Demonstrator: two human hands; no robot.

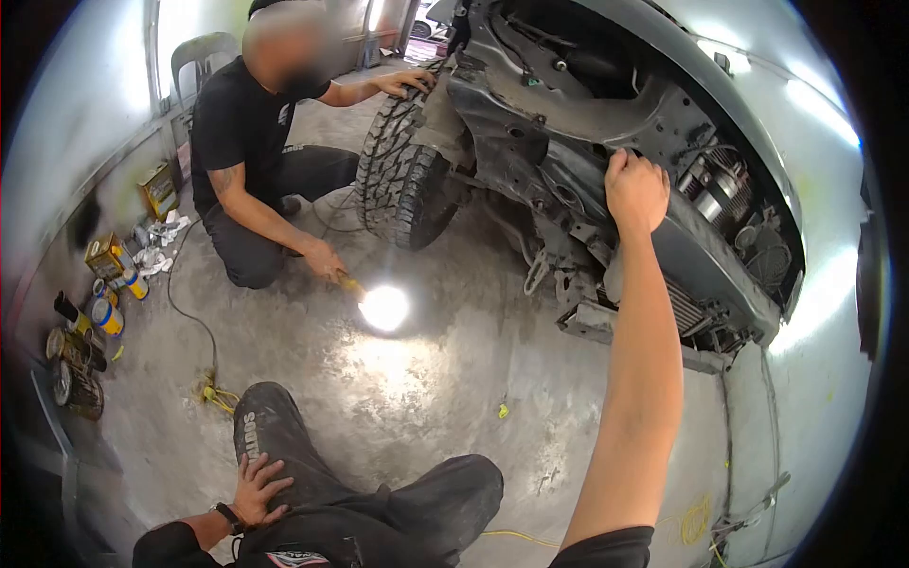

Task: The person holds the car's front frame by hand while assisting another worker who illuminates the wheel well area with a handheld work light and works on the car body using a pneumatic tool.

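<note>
My right hand (636, 192) reaches up to the exposed front end of a vehicle. Its fingers are curled over the edge of a grey metal beam (686, 241) there; the fingertips are hidden. Down on my thigh, my left hand (258, 490) lies with the fingers spread, a watch on its wrist. Left of the beam, the bare wheel area shows a knobbly tyre (402, 194) and dark frame parts (507, 147). A silver cylindrical part (721, 192) sits inside the front end, to the right of my right hand.
A co-worker crouches beside the tyre, one hand (407, 82) on it, the other holding a lit work lamp (383, 308) near the floor. Tins (78, 388) and bottles (108, 317) line the left wall. A dark cable (194, 312) runs across the concrete floor (454, 398).
</note>
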